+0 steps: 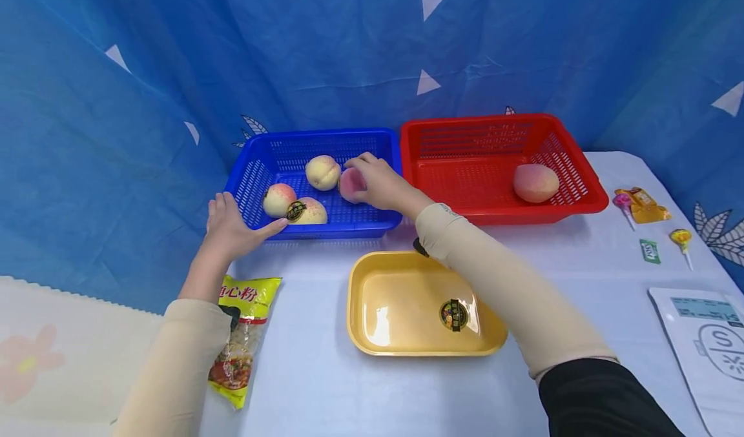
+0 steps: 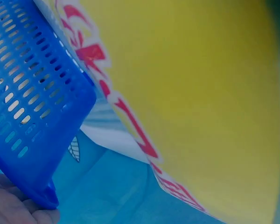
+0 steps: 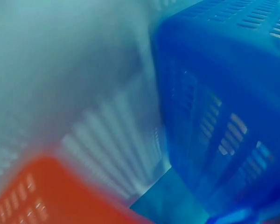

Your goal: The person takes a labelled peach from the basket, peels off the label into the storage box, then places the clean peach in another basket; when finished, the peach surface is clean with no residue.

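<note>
Inside the blue basket [image 1: 386,141], my right hand [image 1: 376,182] curls its fingers and thumb around a pink peach [image 1: 349,184]. Three paler peaches lie in the same basket: one peach [image 1: 323,172] near the middle, another peach [image 1: 279,199] at the left, and a stickered peach [image 1: 312,212] by the front wall. My left hand [image 1: 228,227] is spread at the basket's front left corner, thumb stretched along the front rim. In the left wrist view, fingers [image 2: 14,205] touch the blue rim. The right wrist view shows basket walls, with the hand itself hidden.
A red basket [image 1: 453,216] with one peach [image 1: 535,183] adjoins on the right. In front stands a yellow tray [image 1: 372,346] bearing a sticker. A yellow food packet [image 1: 247,334] lies under my left forearm. Sweets [image 1: 646,206] and a scale [image 1: 706,353] are at the right.
</note>
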A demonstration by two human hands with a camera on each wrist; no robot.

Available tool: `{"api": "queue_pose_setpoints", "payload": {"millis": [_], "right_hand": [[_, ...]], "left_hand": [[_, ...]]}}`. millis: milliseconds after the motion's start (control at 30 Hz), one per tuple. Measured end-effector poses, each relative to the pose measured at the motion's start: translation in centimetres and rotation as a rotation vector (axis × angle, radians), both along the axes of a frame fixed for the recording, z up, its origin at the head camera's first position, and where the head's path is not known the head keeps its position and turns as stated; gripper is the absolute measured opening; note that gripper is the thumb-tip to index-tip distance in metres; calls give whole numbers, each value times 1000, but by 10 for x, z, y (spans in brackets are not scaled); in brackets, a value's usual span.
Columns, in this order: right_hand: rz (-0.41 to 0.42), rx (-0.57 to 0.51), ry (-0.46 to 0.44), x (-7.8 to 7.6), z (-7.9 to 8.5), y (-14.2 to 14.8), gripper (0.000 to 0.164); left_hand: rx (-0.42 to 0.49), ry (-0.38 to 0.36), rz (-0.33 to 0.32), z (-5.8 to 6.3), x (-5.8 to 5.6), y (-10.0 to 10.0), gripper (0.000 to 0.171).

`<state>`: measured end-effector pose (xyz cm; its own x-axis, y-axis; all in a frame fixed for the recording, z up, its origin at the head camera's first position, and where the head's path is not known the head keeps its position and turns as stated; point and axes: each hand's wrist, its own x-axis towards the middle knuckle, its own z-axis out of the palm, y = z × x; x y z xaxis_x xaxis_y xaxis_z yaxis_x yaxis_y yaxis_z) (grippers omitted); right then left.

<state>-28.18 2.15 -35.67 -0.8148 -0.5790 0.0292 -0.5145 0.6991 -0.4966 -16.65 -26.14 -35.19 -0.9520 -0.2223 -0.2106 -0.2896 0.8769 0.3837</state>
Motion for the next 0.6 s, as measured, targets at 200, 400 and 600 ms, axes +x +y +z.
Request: {"api": "queue_pose_setpoints", "payload": {"millis": [200,400,600], "right_hand": [[-18,48,-32,-5,-5,-12,63],[-37,97,-37,-7,-7,-14,69],[-27,133,-16,-7,-5,-15,52]], "left_hand": [[9,-44,-8,1,-2,0,143],[8,-63,-16,5,-3,1,141],[1,-74,-25,9,-4,0,141]]}}
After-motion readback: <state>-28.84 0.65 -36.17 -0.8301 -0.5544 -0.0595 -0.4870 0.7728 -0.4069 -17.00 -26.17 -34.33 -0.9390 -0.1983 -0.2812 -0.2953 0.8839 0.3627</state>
